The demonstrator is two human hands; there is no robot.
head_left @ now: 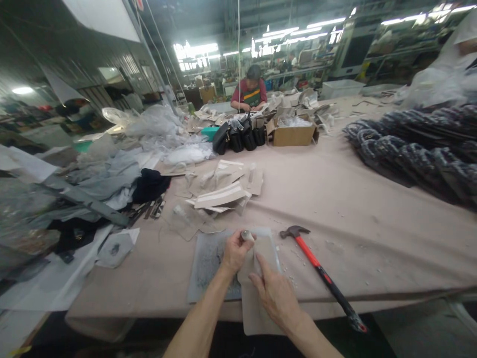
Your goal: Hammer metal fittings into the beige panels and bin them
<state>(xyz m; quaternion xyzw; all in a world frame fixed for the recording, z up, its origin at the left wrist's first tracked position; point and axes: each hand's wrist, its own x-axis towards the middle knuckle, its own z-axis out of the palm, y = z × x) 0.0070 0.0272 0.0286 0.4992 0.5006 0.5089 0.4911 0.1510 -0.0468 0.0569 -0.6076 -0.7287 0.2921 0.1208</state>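
Note:
My left hand point(234, 252) is wrapped round a short cylindrical punch point(246, 235), its round metal end facing up. The punch's lower end is hidden by my fingers. My right hand point(278, 293) has its thumb and forefinger on a beige sheet piece point(257, 315), holding it below the punch. Part of this piece lies over a worn grey board point(208, 263), and its lower end hangs past the table edge. A claw hammer point(316, 266) with a red and black handle lies to the right of my right hand, apart from it.
Several beige cut pieces point(221, 195) lie beyond the board. Black bags point(240, 136) and a cardboard box point(293, 134) stand farther back, before a seated person point(251, 92). Dark bundles point(417, 149) are stacked at right. Plastic wrapping point(149, 129) and a metal bar point(87, 201) are at left.

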